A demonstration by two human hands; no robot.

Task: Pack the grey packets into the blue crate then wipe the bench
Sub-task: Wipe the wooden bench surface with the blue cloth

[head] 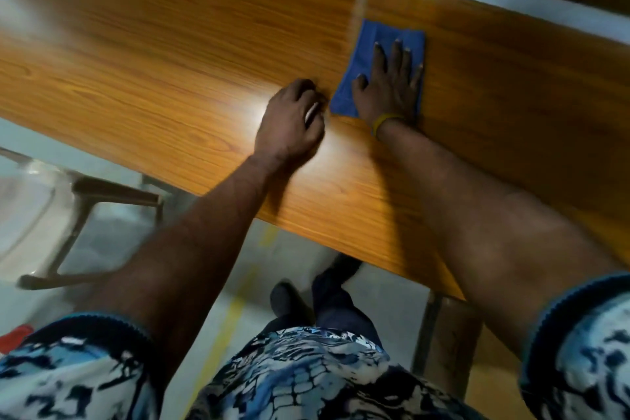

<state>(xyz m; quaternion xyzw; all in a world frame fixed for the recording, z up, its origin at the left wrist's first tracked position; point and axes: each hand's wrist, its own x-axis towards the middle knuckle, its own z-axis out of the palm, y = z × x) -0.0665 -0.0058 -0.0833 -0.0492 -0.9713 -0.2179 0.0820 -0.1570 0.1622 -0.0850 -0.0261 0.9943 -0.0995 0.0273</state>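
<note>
1. Right hand (388,85) lies flat on the blue cloth (366,44), fingers straight and spread, palm pressing it onto the bench (170,61) — a yellow band (383,121) sits at that wrist.
2. The cloth is folded, set toward the far edge of the bench, just right of a pale seam (359,3) in the wood.
3. Left hand (293,119) is beside the cloth's near-left corner, fingers curled under — it may be pinching something pale, but blur makes that hard to tell.
4. A chair (88,215) stands on the floor, left of the person and below the bench edge.
</note>
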